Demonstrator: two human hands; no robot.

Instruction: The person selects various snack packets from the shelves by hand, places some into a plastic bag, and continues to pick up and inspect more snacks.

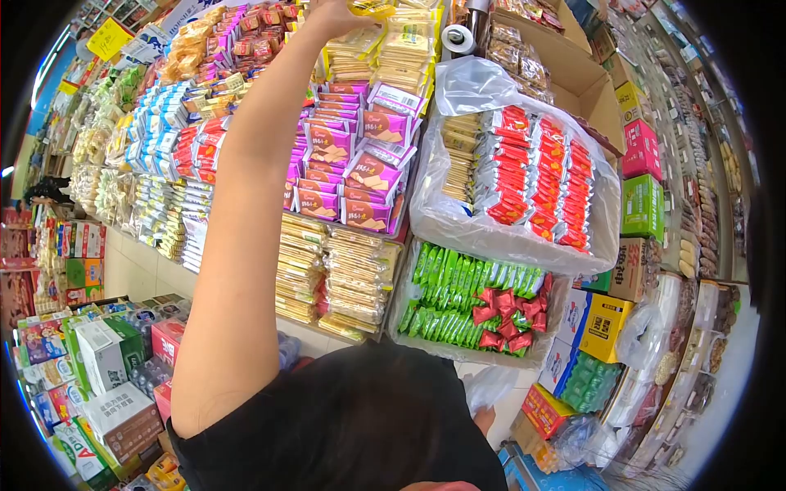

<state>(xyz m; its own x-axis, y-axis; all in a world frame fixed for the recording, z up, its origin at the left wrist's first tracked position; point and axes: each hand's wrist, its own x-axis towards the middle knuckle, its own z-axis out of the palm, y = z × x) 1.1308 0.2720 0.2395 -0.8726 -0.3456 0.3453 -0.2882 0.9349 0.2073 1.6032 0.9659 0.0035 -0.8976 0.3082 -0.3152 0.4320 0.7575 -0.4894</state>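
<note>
My left arm reaches far forward over the snack display, and my left hand is at the top edge of the head view, partly cut off. Its thumb and fingers close on a yellow snack packet. Below it lie yellow-wrapped biscuit packs and purple wafer packs. Low on the right, beside my dark shirt, only a small part of my right hand shows. It is at a thin clear plastic bag and seems to grip it; most of its fingers are hidden.
A plastic-lined box holds red-and-silver packets. Nearer me, another bin contains green packets and red-wrapped sweets. Clear-wrapped biscuit sticks fill a front section. Cartons stack at left; shelves line the right.
</note>
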